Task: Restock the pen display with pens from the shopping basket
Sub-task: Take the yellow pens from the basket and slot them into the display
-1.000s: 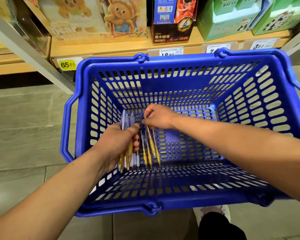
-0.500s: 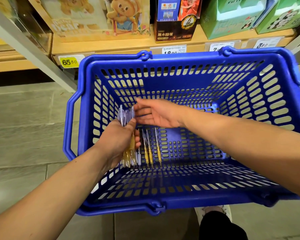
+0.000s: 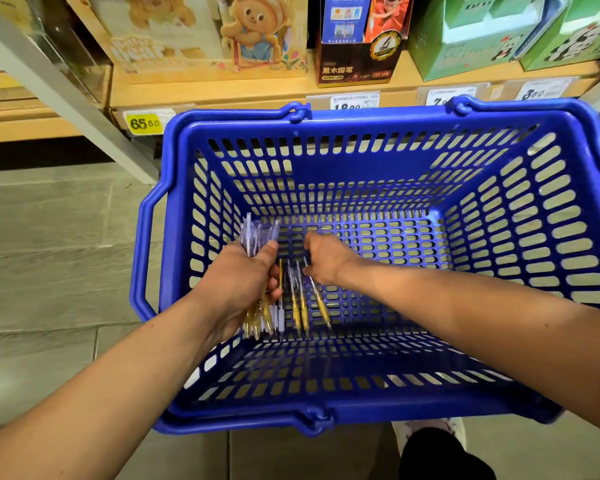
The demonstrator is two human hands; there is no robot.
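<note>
The left hand (image 3: 243, 282) is gripping a bundle (image 3: 257, 233) of pens, fingers and thumb wrapping round the barrels. It is holding them inside the basket (image 3: 395, 119), close to its left wall, with the clear ends pointing toward the far wall and the yellow ends toward the near wall. The right hand (image 3: 323, 259) is reaching down beside it, fingers curling over the far ends of the loose pens (image 3: 300, 306). I cannot tell whether it is pinching one or only touching it.

A few loose pens are lying side by side on the basket bottom, toward the near-left corner, just right of the bundle. The rest of the bottom is showing no pens.

By my reading, the gathering is mostly finished: most pens are sitting in the left hand and only those few are waiting to be picked up. The restocking itself is looking not yet begun. No pen display is showing here, only a shelf (image 3: 222, 91) of boxes beyond the far rim, so carrying the bundle over and slotting the pens in is all remaining.
</note>
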